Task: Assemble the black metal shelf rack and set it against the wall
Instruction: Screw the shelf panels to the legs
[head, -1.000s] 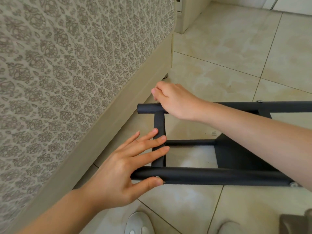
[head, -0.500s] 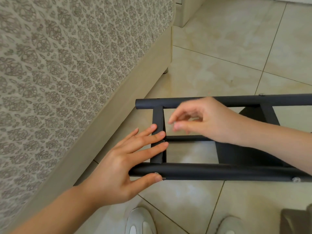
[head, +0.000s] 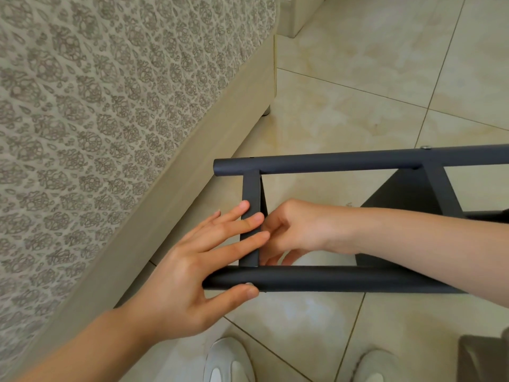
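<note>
The black metal rack lies on its side on the tiled floor. Its far tube (head: 330, 161) and near tube (head: 316, 279) are joined by a short crossbar (head: 251, 188). A dark shelf panel (head: 399, 194) shows behind them. My left hand (head: 192, 271) lies flat, with straight fingers pressing on the crossbar and the thumb against the near tube. My right hand (head: 297, 230) reaches through the frame from the right. Its fingers are curled and pinch at the crossbar's inner edge, where any small part between the fingertips is hidden.
A patterned mattress (head: 96, 106) on a beige bed base (head: 192, 175) runs close along the rack's left end. A screw head (head: 425, 147) sits on the far tube. My white shoes (head: 228, 359) stand just below the rack. A dark object (head: 482, 359) fills the bottom right corner.
My right hand has left the far tube's end and come down inside the frame to the crossbar, right beside my left fingertips. My left hand has stayed in place.
</note>
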Demonstrator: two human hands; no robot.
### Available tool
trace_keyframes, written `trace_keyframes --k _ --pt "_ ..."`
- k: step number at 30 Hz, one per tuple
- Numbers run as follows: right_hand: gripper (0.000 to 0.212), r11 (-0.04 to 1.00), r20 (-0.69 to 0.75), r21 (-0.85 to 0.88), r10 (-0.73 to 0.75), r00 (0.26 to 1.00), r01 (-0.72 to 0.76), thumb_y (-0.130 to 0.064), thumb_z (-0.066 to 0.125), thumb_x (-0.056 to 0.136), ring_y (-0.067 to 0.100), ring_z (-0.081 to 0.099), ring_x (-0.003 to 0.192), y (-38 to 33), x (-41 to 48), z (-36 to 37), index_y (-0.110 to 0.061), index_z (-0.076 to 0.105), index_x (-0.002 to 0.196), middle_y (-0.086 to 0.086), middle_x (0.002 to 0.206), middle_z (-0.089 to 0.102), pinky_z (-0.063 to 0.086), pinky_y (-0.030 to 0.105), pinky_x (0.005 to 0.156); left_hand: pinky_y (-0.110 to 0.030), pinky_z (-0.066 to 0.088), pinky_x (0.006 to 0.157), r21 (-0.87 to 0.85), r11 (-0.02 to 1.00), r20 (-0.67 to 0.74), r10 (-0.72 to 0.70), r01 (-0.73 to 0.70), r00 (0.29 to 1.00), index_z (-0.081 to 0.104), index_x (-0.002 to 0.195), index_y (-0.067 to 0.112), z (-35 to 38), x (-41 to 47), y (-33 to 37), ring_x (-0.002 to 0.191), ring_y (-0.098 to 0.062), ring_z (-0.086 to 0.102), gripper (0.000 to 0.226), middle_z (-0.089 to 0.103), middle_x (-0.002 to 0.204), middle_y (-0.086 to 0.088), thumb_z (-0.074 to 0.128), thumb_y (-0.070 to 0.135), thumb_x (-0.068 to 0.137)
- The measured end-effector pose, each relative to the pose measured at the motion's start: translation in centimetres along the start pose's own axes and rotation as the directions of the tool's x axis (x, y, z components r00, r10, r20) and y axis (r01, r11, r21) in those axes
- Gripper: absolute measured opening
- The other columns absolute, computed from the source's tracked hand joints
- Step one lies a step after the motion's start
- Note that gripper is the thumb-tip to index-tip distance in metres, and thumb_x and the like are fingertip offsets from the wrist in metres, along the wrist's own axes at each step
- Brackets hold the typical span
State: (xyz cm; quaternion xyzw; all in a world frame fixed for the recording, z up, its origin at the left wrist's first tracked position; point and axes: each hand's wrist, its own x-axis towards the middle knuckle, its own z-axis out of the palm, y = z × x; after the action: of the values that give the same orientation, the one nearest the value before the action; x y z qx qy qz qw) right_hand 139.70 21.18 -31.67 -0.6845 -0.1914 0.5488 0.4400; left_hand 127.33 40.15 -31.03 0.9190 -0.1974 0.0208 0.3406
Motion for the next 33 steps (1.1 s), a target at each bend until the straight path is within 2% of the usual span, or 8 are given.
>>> trace_keyframes --k 3,12,17,21,28,33 --pt "0.011 0.997 0.034 0.067 0.021 0.999 -0.023 -0.011 0.069 0.086 0.013 0.072 0.079 -0.02 0.29 0.19 -0.017 0.077 0.082 0.004 0.083 0.076 0.058 0.022 0.074 -0.049 0.028 0.119 -0.005 1.0 0.001 -0.003 0.003 1.0 0.053 0.143 0.02 0.06 -0.01 -0.06 0.151 -0.021 0.029 0.055 0.042 0.157 0.008 0.058 0.048 0.096" --pt "0.01 0.994 0.062 0.107 0.004 0.998 -0.011 -0.009 0.069 0.085 0.011 0.07 0.077 0.23 0.57 -0.02 -0.014 0.078 0.083 0.004 0.083 0.074 0.057 0.024 0.079 -0.047 0.028 0.12 -0.017 1.0 0.0 -0.004 0.004 1.0 0.053 0.142 0.017 0.17 0.03 -0.1 0.151 -0.022 0.029 0.055 0.043 0.157 0.006 0.057 0.048 0.096" --pt "0.009 0.988 0.102 0.154 0.014 0.995 -0.03 -0.01 0.069 0.086 0.013 0.068 0.083 0.41 0.31 -0.42 -0.009 0.077 0.09 0.006 0.086 0.073 0.054 0.028 0.084 -0.048 0.03 0.12 -0.023 1.0 0.0 -0.005 0.005 1.0 0.053 0.142 0.018 0.23 0.08 -0.03 0.151 -0.021 0.029 0.055 0.043 0.157 0.006 0.055 0.05 0.097" --pt "0.017 0.983 0.143 0.169 0.05 0.988 -0.074 -0.01 0.068 0.089 0.017 0.067 0.089 0.45 0.53 -0.38 -0.001 0.071 0.102 0.008 0.093 0.071 0.054 0.033 0.089 -0.047 0.03 0.12 -0.025 1.0 0.001 0.0 0.0 1.0 0.053 0.142 0.017 0.12 0.05 -0.1 0.151 -0.022 0.029 0.056 0.043 0.157 0.005 0.055 0.05 0.097" --pt "0.02 0.974 0.214 0.195 0.076 0.974 -0.119 -0.013 0.065 0.092 0.019 0.065 0.096 0.7 0.76 -0.51 -0.003 0.07 0.109 0.009 0.102 0.071 0.055 0.036 0.09 -0.048 0.031 0.119 -0.025 1.0 0.003 0.004 -0.004 1.0 0.054 0.142 0.015 0.13 0.05 -0.08 0.151 -0.022 0.029 0.056 0.043 0.157 0.003 0.058 0.046 0.096" --pt "0.025 0.965 0.245 0.189 0.13 0.961 -0.179 -0.018 0.063 0.092 0.019 0.064 0.095 0.8 0.98 -0.36 -0.002 0.068 0.111 0.007 0.1 0.07 0.053 0.034 0.084 -0.047 0.031 0.119 -0.022 1.0 0.003 0.005 -0.005 1.0 0.054 0.141 0.015 0.16 0.04 0.01 0.151 -0.022 0.029 0.055 0.044 0.156 0.003 0.061 0.043 0.095"
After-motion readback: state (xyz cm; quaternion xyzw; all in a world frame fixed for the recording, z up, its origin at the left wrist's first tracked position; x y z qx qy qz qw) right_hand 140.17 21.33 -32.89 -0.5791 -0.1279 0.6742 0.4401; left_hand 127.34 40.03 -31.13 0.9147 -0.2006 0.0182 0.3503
